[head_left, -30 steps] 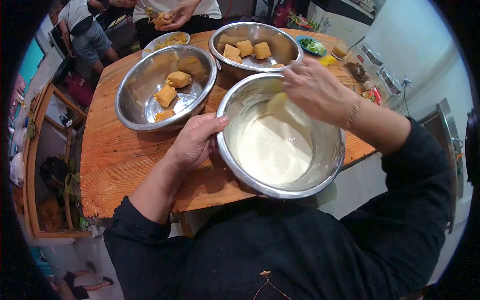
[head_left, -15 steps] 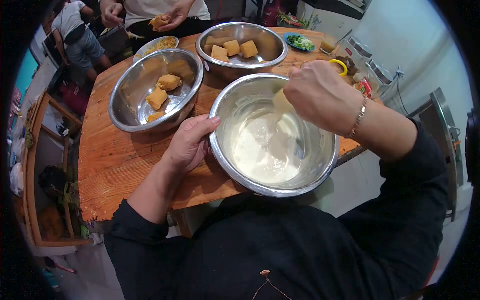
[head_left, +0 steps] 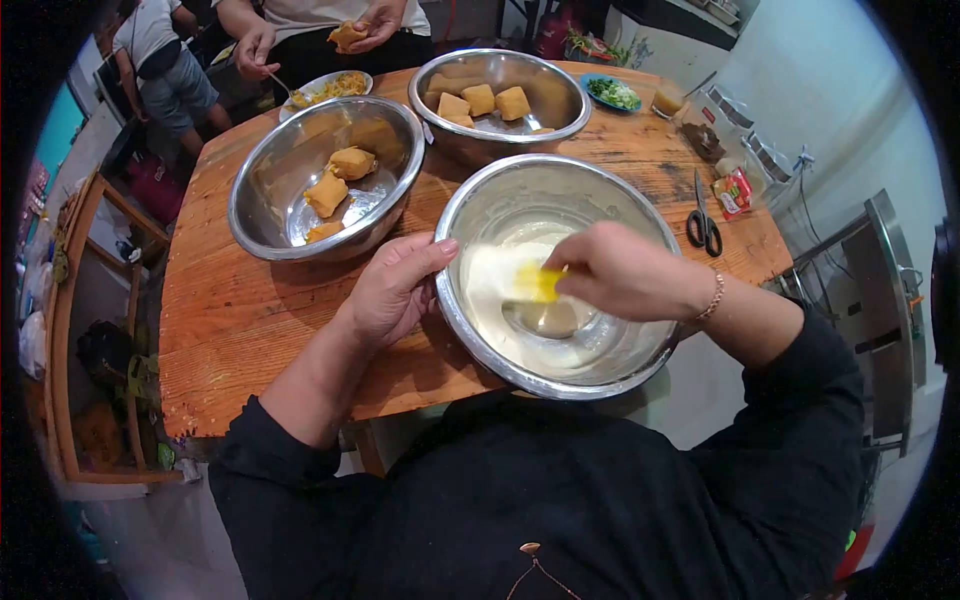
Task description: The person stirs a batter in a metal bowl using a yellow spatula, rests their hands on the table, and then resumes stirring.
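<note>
A steel mixing bowl (head_left: 575, 388) with creamy white batter (head_left: 490, 320) stands at the table's front edge, right before me. My left hand (head_left: 395, 285) grips its left rim, thumb over the edge and fingers against the outer wall. Inside the bowl, my right hand (head_left: 610, 275) is closed around a yellow tool (head_left: 538, 283) low over the batter. Motion smears the tool, so I cannot tell its exact kind. Two more steel bowls stand beyond: the left bowl (head_left: 240, 215) has torn-looking tofu pieces (head_left: 326, 193), the back bowl (head_left: 580, 120) whole tofu cubes (head_left: 513, 103).
Across the wooden table (head_left: 250, 330), another person's hands (head_left: 372, 25) hold a tofu piece and a spoon over a plate of shredded filling (head_left: 340, 88). Scissors (head_left: 704, 225), a red packet (head_left: 733, 192), a glass (head_left: 667, 98) and a plate of chopped greens (head_left: 612, 93) lie to the right.
My right hand has moved down and left into the bowl with the yellow tool. The scissors have come into view. Across the table, the person's spoon has lowered to the plate.
</note>
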{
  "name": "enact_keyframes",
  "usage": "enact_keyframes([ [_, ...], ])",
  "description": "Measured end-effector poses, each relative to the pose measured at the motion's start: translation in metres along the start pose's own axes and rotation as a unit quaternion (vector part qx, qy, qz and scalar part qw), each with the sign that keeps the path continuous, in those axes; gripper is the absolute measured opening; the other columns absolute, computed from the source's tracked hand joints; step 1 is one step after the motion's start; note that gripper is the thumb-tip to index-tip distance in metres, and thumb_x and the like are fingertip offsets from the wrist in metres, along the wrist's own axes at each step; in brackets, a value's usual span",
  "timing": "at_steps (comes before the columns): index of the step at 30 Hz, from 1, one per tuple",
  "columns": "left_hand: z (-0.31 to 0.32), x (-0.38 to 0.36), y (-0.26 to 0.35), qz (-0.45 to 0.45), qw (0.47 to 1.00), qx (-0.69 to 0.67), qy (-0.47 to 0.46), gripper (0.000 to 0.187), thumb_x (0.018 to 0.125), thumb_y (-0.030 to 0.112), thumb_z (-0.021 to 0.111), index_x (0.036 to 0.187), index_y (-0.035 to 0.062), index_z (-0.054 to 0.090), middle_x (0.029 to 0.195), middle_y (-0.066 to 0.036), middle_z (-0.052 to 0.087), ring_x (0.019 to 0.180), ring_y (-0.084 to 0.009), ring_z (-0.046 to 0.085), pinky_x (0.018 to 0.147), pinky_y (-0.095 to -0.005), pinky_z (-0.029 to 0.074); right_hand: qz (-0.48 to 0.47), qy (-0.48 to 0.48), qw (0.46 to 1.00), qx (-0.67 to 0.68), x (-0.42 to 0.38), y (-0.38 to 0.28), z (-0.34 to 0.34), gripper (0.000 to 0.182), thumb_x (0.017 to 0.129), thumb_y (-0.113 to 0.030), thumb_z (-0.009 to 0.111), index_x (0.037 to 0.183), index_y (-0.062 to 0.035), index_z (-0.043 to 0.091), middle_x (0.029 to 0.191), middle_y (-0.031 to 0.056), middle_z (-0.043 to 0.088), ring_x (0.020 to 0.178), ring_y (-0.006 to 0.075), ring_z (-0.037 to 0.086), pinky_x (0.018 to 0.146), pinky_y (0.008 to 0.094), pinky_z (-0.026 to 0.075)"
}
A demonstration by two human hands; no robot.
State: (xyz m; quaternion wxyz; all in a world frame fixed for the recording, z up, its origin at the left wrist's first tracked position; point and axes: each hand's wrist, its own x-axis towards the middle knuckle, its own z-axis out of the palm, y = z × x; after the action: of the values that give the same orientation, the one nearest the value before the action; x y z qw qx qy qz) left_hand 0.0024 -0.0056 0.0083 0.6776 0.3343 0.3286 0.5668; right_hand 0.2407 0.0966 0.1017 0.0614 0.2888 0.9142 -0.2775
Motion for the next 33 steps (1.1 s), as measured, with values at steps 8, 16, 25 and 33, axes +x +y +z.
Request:
enact_keyframes([
  [8, -0.011, 0.003, -0.006, -0.003, 1.0, 0.027, -0.008, 0.027, 0.103, 0.025, 0.054, 0.108, 0.0013, 0.065, 0.085, -0.003, 0.07, 0.067, -0.0061, 0.063, 0.06, -0.0201, 0.051, -0.04, 0.262, 0.961, -0.084, -0.061, -0.011, -0.034, 0.019, 0.082, 0.001, 0.063, 0.1, 0.0041, 0.067, 0.094, 0.0191, 0.064, 0.09, 0.0354, 0.066, 0.082, 0.0407, 0.052],
  [16, -0.008, 0.001, -0.004, 0.004, 1.0, 0.03, 0.0, 0.028, 0.103, 0.024, 0.052, 0.11, -0.0004, 0.064, 0.084, -0.003, 0.07, 0.068, -0.0071, 0.064, 0.062, -0.0208, 0.052, -0.077, 0.44, 0.892, -0.065, -0.083, 0.001, -0.01, 0.018, 0.081, 0.008, 0.068, 0.098, 0.0029, 0.065, 0.092, 0.0145, 0.063, 0.085, 0.0281, 0.064, 0.077, 0.0327, 0.052],
  [25, -0.008, 0.0, -0.003, 0.001, 0.999, 0.034, -0.001, 0.029, 0.103, 0.025, 0.052, 0.11, -0.001, 0.064, 0.085, -0.004, 0.07, 0.068, -0.0071, 0.064, 0.062, -0.0207, 0.052, -0.118, 0.526, 0.837, -0.089, -0.094, 0.012, -0.001, 0.016, 0.086, 0.009, 0.066, 0.101, 0.0032, 0.065, 0.095, 0.014, 0.064, 0.087, 0.0239, 0.064, 0.077, 0.0306, 0.051],
  [33, -0.012, 0.001, -0.004, 0.004, 0.999, 0.035, -0.005, 0.03, 0.103, 0.023, 0.053, 0.114, -0.0026, 0.063, 0.088, -0.005, 0.07, 0.07, -0.0068, 0.065, 0.065, -0.0209, 0.054, -0.058, 0.404, 0.9, -0.151, -0.096, 0.035, 0.026, 0.039, 0.076, 0.012, 0.063, 0.112, -0.0017, 0.069, 0.092, 0.0124, 0.054, 0.083, 0.0267, 0.061, 0.073, 0.0344, 0.051],
])
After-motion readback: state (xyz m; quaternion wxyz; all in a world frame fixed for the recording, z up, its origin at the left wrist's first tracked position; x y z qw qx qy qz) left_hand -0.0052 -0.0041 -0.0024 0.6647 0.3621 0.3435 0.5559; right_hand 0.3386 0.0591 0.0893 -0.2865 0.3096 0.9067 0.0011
